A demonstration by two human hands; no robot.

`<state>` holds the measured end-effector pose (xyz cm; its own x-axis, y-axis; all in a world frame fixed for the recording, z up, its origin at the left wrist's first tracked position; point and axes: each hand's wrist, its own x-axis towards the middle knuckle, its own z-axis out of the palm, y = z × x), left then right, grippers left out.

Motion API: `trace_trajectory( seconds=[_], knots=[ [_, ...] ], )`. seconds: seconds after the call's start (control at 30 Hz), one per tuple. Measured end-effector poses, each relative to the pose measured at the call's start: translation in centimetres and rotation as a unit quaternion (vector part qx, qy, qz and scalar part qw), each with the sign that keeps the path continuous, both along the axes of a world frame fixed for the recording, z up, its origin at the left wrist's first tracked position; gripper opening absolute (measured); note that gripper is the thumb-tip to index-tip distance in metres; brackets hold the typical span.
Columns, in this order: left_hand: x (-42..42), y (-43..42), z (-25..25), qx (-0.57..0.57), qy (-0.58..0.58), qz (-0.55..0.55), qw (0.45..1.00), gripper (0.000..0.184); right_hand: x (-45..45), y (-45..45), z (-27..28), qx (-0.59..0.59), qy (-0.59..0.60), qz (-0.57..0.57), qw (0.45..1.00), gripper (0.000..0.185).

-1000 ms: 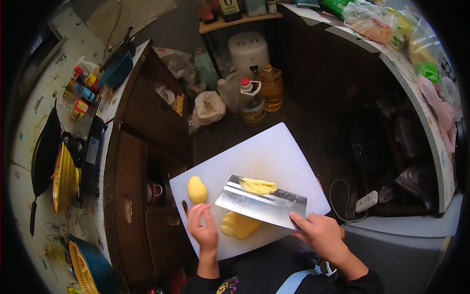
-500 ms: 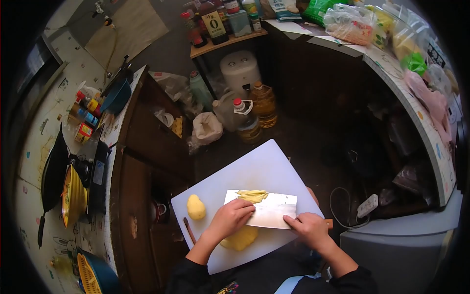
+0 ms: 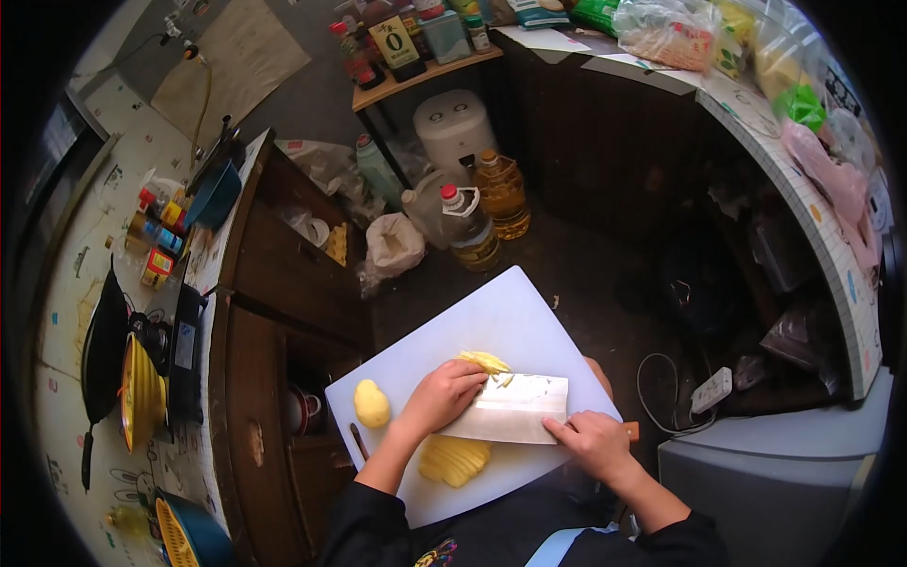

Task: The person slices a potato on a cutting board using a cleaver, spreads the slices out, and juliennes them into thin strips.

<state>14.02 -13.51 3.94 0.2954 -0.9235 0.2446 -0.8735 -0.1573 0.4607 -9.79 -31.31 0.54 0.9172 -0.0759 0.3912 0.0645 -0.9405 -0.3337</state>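
My right hand (image 3: 593, 442) is closed around the wooden handle of a wide cleaver (image 3: 520, 416), with the thumb on the blade. The blade lies nearly flat, tilted over a white cutting board (image 3: 515, 307). My left hand (image 3: 439, 402) has its fingers bent together at the blade's far left corner, against cut potato strips (image 3: 485, 361). A few bits stick to the blade. Nearer my body, sliced potato (image 3: 455, 460) lies fanned in a stack, partly under the cleaver. A whole peeled potato (image 3: 371, 403) sits at the board's left side.
A dark slim handle (image 3: 358, 440) lies near the board's left edge. Oil bottles (image 3: 470, 231) stand on the floor ahead. A wok (image 3: 102, 350) and a yellow bowl (image 3: 142, 392) are at the left. A power strip (image 3: 711, 389) is at the right.
The potato strips have gone from lying on the blade to the board beyond its left corner. The cleaver has tilted and shifted slightly, uncovering more of the sliced stack.
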Motion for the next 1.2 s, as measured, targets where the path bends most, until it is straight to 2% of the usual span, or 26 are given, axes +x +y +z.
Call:
trace_trajectory(
  seconds=[0.17,0.27,0.33,0.4,0.63,0.73,0.77,0.9,1.03,1.13,1.2],
  knots=[
    [0.1,0.0,0.6,-0.01,-0.008,0.044,0.999,0.014,0.0,0.2,0.1,0.006,0.002,-0.01,1.0,0.035],
    [-2.1,0.5,1.8,-0.021,-0.031,0.029,0.999,0.016,0.0,0.3,0.2,0.002,0.002,-0.013,1.0,0.036],
    [-3.9,0.3,2.2,0.008,0.029,-0.061,0.998,0.024,0.0,0.3,0.3,0.009,0.007,-0.011,1.0,0.037],
    [-4.6,-0.2,1.4,0.022,0.029,-0.105,0.994,0.027,0.1,0.4,0.3,0.01,0.007,-0.005,1.0,0.038],
    [-1.9,-0.9,0.5,0.044,0.103,0.003,0.994,0.024,0.0,0.4,0.3,0.001,0.007,0.001,1.0,0.038],
    [-1.0,-0.4,1.1,0.01,0.174,-0.004,0.985,0.024,0.0,0.3,0.2,-0.001,0.005,0.001,1.0,0.039],
    [-1.0,0.0,1.6,0.017,0.217,0.028,0.976,0.024,0.0,0.3,0.1,-0.002,0.003,0.001,1.0,0.039],
    [0.0,1.8,2.8,-0.056,0.215,0.074,0.972,0.022,0.1,0.2,0.5,-0.001,0.008,0.005,1.0,0.039],
    [-0.6,2.7,2.9,0.068,0.239,0.054,0.967,0.015,0.1,0.2,0.3,-0.005,-0.002,0.01,1.0,0.04],
    [-0.5,2.0,1.5,0.048,0.188,-0.007,0.981,0.015,0.1,0.3,0.2,-0.012,-0.003,0.014,1.0,0.041],
    [0.0,1.2,1.4,0.046,0.228,0.032,0.972,0.015,0.1,0.3,0.2,-0.01,-0.005,0.014,1.0,0.041]
  ],
)
